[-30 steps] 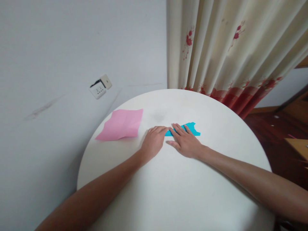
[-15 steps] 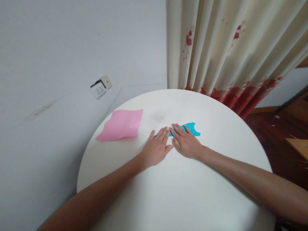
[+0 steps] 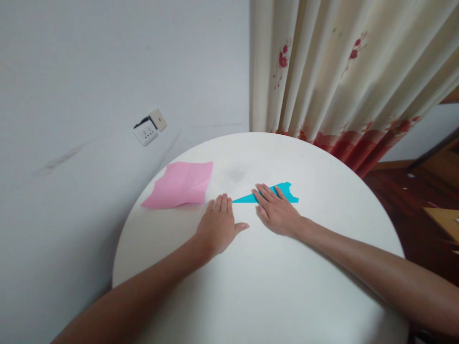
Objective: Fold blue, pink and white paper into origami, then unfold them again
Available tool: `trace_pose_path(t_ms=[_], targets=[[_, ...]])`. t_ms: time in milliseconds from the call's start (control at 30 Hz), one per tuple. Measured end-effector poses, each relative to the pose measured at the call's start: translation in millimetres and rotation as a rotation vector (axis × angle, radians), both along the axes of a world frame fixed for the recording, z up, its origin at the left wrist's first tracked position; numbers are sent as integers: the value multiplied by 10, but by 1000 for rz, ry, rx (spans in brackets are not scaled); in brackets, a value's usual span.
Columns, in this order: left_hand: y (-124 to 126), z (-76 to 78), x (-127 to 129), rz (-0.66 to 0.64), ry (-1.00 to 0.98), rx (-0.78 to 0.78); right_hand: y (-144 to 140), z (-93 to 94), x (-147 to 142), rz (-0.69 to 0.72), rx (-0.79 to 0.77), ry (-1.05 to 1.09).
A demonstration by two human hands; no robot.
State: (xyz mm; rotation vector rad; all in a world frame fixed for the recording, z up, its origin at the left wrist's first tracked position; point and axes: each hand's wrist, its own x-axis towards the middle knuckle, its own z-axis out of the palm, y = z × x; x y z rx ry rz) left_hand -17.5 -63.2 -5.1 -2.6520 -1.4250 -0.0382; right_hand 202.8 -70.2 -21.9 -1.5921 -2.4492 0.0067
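Note:
A blue folded paper (image 3: 247, 198) lies flat on the white table, narrowing to a point at its left end and notched at its wide right end. My right hand (image 3: 277, 210) rests flat over its middle, fingers extended, covering part of it. At the pointed tip lies my left hand (image 3: 219, 224), palm down, fingers stretched out and thumb spread to the right. Whether its fingertips cover the very end of the tip, I cannot tell. Left of that hand lies a sheet of pink paper (image 3: 181, 185) with uneven edges and a faint crease.
The round white table (image 3: 258, 286) stands close to a pale wall with a socket (image 3: 145, 133) on it. Behind the table on the right hangs a cream curtain (image 3: 315, 71) with red flowers. Wooden furniture (image 3: 442, 220) shows at the far right.
My left hand has slid left along the blue paper to its tip, uncovering the narrow part. My right hand has stayed in place.

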Motion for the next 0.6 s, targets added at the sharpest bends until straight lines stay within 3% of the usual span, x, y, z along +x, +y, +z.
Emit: trace_pose_path(t_ms=[167,267,400,600], targets=[[-61,34,134,41,-32,26,-5,7,-7,0,1,-4],[-55,18,250,-52,-110,47,-7,9,-9,1,-5,-3],[54,-94,301,-216,-156,-79,3,-1,-5,2,-10,5],[192,-191,286,-224,-235,-68,134,-2,83,44,-26,19]])
